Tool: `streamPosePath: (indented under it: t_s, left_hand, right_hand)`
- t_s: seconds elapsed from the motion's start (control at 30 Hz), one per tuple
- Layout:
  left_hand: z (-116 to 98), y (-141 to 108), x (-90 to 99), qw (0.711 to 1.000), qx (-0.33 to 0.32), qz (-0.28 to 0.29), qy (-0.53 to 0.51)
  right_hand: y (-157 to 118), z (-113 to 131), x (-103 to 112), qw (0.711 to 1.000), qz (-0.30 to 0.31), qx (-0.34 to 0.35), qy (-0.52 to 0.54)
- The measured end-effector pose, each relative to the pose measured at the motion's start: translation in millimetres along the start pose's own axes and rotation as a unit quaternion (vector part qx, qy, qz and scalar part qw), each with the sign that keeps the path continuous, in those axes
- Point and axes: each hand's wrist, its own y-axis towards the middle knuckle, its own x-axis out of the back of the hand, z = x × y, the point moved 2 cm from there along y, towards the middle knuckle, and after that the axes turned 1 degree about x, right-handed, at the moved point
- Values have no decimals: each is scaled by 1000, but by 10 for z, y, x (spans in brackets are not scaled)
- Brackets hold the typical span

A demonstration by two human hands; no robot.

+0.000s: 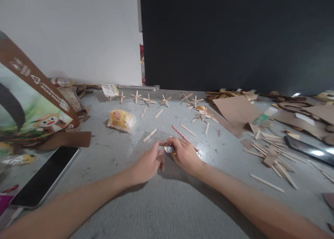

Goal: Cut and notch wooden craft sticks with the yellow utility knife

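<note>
At the centre of the grey table (125,204), my left hand (150,162) and my right hand (185,155) meet around a small brown piece (166,144). My left thumb and fingers pinch its left end. The fingers of my right hand curl over its other end, and a small clear and yellow item (169,149) shows beneath them; what it is I cannot make out. A red patterned stick (182,134) lies just beyond my right hand. One wooden stick (149,135) lies beyond my left hand, near a yellow plastic packet (121,120).
Several crossed-stick shapes (149,100) line the back. On the right are loose sticks (276,155), brown cardboard (236,110), a green-and-white tube (265,116) and a dark shiny object (310,150). A phone (44,176) and a printed bag (33,96) stand at the left.
</note>
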Motion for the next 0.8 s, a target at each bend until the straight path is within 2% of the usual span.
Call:
streamPosePath:
  t_s: [0.17, 0.27, 0.37, 0.63, 0.8]
  left_hand:
    - [27, 18, 9, 1000, 4, -18, -11]
    - [67, 56, 43, 996, 25, -66, -47]
    - [80, 89, 69, 991, 38, -98, -78]
    - [27, 85, 54, 990, 22, -88, -107]
    - [75, 69, 40, 990, 18, -77, -113]
  right_hand:
    - [12, 59, -31, 999, 15, -28, -12]
    - [9, 169, -47, 999, 40, 1, -13]
    - [-1, 224, -41, 1000, 27, 3, -11]
    - [2, 81, 40, 999, -34, 20, 1]
    - [31, 104, 103, 998, -52, 17, -41]
